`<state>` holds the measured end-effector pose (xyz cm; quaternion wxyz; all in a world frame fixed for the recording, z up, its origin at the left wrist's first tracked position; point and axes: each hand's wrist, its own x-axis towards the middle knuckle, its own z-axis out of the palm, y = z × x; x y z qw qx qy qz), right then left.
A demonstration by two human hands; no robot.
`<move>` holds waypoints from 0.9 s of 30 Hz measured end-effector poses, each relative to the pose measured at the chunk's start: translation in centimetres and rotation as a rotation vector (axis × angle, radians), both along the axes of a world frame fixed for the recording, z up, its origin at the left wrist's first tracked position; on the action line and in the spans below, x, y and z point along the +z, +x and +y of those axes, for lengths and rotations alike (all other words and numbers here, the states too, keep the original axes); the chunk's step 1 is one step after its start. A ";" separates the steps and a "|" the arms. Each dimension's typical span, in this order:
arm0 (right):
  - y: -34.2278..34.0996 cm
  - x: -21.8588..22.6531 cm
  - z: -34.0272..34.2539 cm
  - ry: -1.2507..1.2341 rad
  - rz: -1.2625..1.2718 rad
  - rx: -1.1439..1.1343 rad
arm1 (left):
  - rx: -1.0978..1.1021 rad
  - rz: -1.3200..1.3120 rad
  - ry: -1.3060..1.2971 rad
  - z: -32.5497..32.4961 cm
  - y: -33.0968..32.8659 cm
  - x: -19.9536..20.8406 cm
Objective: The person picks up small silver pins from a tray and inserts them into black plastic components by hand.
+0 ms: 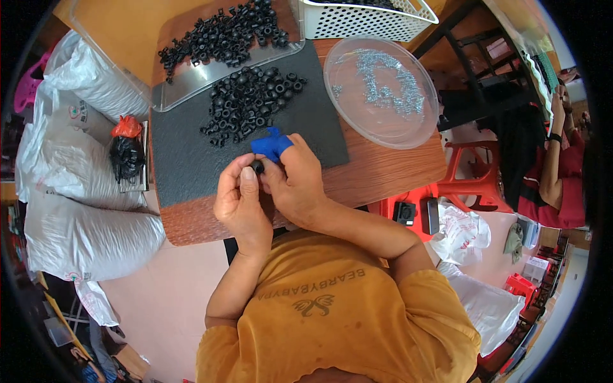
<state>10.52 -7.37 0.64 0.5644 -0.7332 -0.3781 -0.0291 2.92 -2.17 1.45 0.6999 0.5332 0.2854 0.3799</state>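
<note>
My left hand (240, 201) pinches a small round black part (257, 166) between thumb and fingertips, above the near edge of the dark mat. My right hand (297, 182) is closed against the same part from the other side, with blue wrapping (273, 145) around its fingers. Most of the part is hidden by the fingers. Just beyond the hands, a heap of small black parts (249, 99) lies on the dark grey mat (182, 153). The parts look like rings and rounded caps; their exact kind cannot be made out.
A clear tray (191, 89) with more black parts lies at the far left. A round clear lid (383, 131) with small silvery pieces sits right of the mat. Behind is a white perforated basket (364, 25). White sacks (96, 246) stand left; another person (555, 172) sits right.
</note>
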 end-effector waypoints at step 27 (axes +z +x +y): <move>19.4 1.9 -4.3 -0.375 -0.352 -0.202 | -0.246 0.124 0.070 2.2 -1.2 -1.4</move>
